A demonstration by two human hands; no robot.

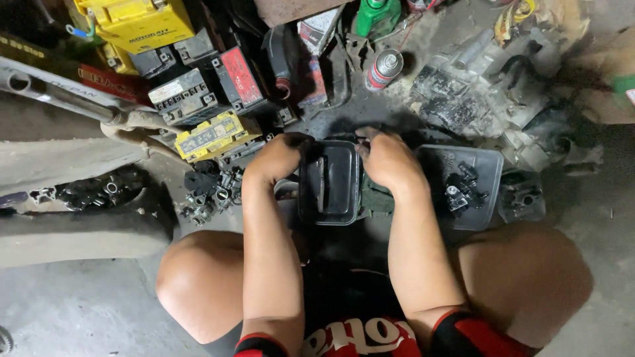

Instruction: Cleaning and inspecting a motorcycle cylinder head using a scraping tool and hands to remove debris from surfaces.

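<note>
Left hand [281, 157] and right hand [389, 160], fingers clamped on black plastic casing [329, 182], grey parts tray [491, 173] just beside

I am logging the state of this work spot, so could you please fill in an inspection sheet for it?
Surface: grey concrete floor, dusty and stained dark with grease near the middle.
Job's things: black rectangular plastic box on the floor, held from both sides.
Clutter: yellow box-shaped batteries, a red-and-white spray can, a green plastic bottle, a grey plastic tray with small black parts, loose metal parts.
Grippers: left hand grips the box's left edge; right hand grips its right edge.
Cables: nothing seen clearly.
Surroundings: grey metal tube at left; the person's bare knees.
</note>
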